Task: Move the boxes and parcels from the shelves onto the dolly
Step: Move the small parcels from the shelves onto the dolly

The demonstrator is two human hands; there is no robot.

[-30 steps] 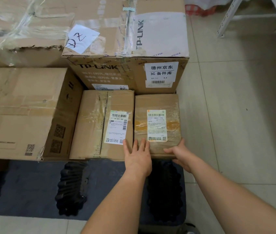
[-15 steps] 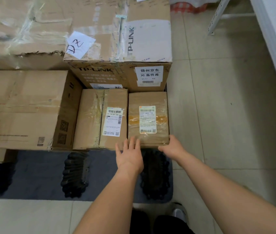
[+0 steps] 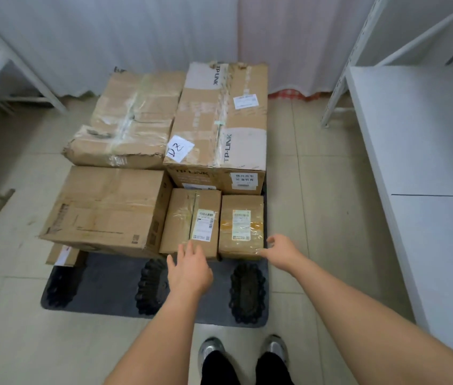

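Pale beige tiled floor (image 3: 328,207), thin grout lines. White pleated curtain (image 3: 142,40) across 12 o'clock, reaching floor. White metal shelving (image 3: 425,140) at 3 o'clock, angled braces. Another white shelf frame (image 3: 0,54) at 10 o'clock. Soft, even light, weak shadows.

The view pulls back and up — the whole stack on the dolly (image 3: 103,295) now shows, with shoes and the shelf (image 3: 419,151) at right. Both hands come off the small parcel (image 3: 241,226): the left hand (image 3: 189,269) hovers with straight fingers, the right hand (image 3: 282,250) — loosely curled — sits beside its near right corner.
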